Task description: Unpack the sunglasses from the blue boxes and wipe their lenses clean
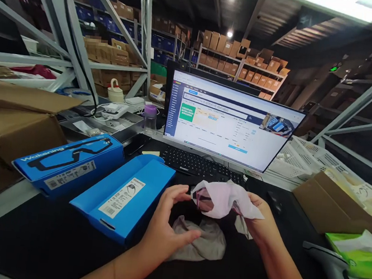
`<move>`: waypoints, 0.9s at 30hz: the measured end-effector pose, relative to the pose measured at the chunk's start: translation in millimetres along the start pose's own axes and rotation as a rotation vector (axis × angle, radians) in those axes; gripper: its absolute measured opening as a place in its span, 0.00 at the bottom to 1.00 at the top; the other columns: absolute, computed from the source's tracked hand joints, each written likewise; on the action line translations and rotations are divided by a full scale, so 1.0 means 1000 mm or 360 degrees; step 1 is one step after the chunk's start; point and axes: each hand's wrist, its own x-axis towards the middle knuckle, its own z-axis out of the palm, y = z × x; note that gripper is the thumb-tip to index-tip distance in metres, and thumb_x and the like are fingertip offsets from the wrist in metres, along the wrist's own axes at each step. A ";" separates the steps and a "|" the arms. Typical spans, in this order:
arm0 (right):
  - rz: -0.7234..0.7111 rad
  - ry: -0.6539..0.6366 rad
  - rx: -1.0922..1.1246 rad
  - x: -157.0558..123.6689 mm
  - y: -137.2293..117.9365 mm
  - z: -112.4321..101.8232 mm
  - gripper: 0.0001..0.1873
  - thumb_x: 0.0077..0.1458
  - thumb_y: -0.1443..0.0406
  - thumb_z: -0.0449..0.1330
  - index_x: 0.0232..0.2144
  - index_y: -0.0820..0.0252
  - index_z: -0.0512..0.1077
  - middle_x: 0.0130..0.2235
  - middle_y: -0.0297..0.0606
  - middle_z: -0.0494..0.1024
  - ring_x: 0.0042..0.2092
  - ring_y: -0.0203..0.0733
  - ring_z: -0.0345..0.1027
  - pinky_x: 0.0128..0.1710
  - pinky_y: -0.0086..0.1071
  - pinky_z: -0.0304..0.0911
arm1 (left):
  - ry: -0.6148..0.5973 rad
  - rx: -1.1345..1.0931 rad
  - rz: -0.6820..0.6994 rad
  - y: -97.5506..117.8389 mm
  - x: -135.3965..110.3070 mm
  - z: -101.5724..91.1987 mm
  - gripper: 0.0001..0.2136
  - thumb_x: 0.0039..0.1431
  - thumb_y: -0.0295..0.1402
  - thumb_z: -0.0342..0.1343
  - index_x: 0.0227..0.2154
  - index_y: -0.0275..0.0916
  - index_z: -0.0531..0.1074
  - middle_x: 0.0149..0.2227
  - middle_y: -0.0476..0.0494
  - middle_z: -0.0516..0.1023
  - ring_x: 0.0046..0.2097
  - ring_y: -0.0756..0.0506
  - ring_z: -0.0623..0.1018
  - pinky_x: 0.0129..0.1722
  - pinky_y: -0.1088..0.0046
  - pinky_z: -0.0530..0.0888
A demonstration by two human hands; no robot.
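A pair of glasses (203, 202) with dark and pinkish parts shows through the open left end of a thin white wrapper (224, 199). My right hand (260, 219) grips the right end of this wrapped bundle. My left hand (164, 227) is at its left end, thumb spread well away and fingertips at or close to the dark edge; contact is hard to make out. Below the bundle, a crumpled grey cloth pouch (207, 242) lies on the black mat (235, 276). Left of my hands is a blue box (156, 171) with a white label.
Another blue box (72, 159) sits farther left, near a brown carton (11, 140). Behind my hands stand a keyboard (197, 162) and a monitor (220, 121). At right are a barcode scanner (328, 263), a green tissue pack (359, 257) and an opened carton (321, 201).
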 end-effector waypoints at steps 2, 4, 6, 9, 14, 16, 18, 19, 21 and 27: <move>0.0078 -0.0065 0.0129 0.002 0.005 0.005 0.18 0.29 0.66 0.78 0.29 0.58 0.81 0.29 0.36 0.83 0.29 0.38 0.73 0.31 0.29 0.68 | -0.0004 0.0035 -0.0039 0.002 0.001 0.000 0.24 0.59 0.39 0.63 0.55 0.48 0.63 0.51 0.43 0.69 0.49 0.44 0.76 0.52 0.62 0.74; 0.0141 -0.0127 0.0181 0.001 0.009 0.011 0.19 0.29 0.66 0.79 0.29 0.59 0.82 0.30 0.36 0.83 0.30 0.38 0.73 0.33 0.28 0.68 | 0.0060 0.0048 0.0014 0.006 0.000 0.000 0.15 0.65 0.34 0.56 0.53 0.48 0.65 0.50 0.44 0.68 0.46 0.46 0.75 0.49 0.65 0.75; 0.0182 -0.0173 0.0202 -0.001 0.012 0.016 0.19 0.29 0.65 0.79 0.30 0.59 0.82 0.29 0.36 0.83 0.30 0.38 0.73 0.33 0.28 0.68 | 0.0183 0.0085 0.0099 0.009 -0.001 -0.001 0.13 0.66 0.32 0.53 0.52 0.48 0.66 0.53 0.43 0.65 0.47 0.47 0.74 0.48 0.65 0.75; 0.0234 -0.0261 0.0213 -0.004 0.015 0.021 0.20 0.31 0.61 0.79 0.31 0.59 0.82 0.31 0.38 0.83 0.31 0.41 0.74 0.34 0.31 0.69 | 0.0298 0.0279 0.0197 0.013 -0.001 -0.003 0.10 0.64 0.30 0.55 0.47 0.46 0.68 0.54 0.42 0.65 0.52 0.44 0.72 0.51 0.63 0.74; 0.0308 -0.0312 0.0218 -0.007 0.019 0.027 0.20 0.33 0.58 0.79 0.31 0.58 0.82 0.32 0.39 0.84 0.34 0.44 0.76 0.38 0.35 0.70 | 0.0242 0.0383 0.0203 0.020 0.001 -0.008 0.06 0.64 0.31 0.53 0.42 0.43 0.70 0.50 0.40 0.68 0.54 0.41 0.71 0.50 0.61 0.73; 0.0331 -0.0297 0.0236 -0.008 0.022 0.027 0.20 0.32 0.58 0.79 0.30 0.57 0.82 0.31 0.39 0.83 0.33 0.45 0.76 0.38 0.36 0.71 | 0.0220 0.0355 0.0205 0.021 0.002 -0.010 0.06 0.64 0.34 0.52 0.41 0.42 0.71 0.50 0.40 0.70 0.55 0.39 0.70 0.52 0.59 0.72; 0.0347 -0.0289 0.0243 -0.010 0.023 0.026 0.19 0.33 0.57 0.79 0.29 0.58 0.82 0.30 0.40 0.83 0.33 0.47 0.77 0.37 0.37 0.72 | 0.0196 0.0299 0.0189 0.022 0.003 -0.011 0.07 0.64 0.36 0.53 0.40 0.41 0.73 0.49 0.39 0.71 0.54 0.39 0.71 0.52 0.60 0.72; 0.0344 -0.0288 0.0237 -0.010 0.023 0.024 0.19 0.33 0.58 0.79 0.30 0.58 0.82 0.31 0.40 0.83 0.34 0.48 0.77 0.38 0.38 0.73 | 0.0171 0.0239 0.0163 0.023 0.003 -0.011 0.08 0.64 0.36 0.54 0.40 0.41 0.73 0.48 0.39 0.72 0.52 0.40 0.73 0.49 0.62 0.73; 0.0336 -0.0280 0.0227 -0.010 0.023 0.021 0.20 0.33 0.58 0.79 0.32 0.58 0.82 0.33 0.41 0.84 0.35 0.49 0.78 0.39 0.38 0.74 | 0.0109 0.0064 0.0100 0.023 0.004 -0.010 0.08 0.64 0.37 0.56 0.40 0.40 0.75 0.44 0.40 0.75 0.46 0.43 0.76 0.42 0.68 0.75; 0.0404 -0.0151 0.0343 -0.008 0.030 0.012 0.23 0.31 0.55 0.79 0.33 0.55 0.82 0.33 0.41 0.84 0.33 0.49 0.78 0.31 0.34 0.77 | 0.0211 -0.0267 0.0091 0.024 0.005 -0.005 0.06 0.62 0.36 0.61 0.35 0.39 0.80 0.36 0.41 0.80 0.40 0.44 0.79 0.40 0.69 0.75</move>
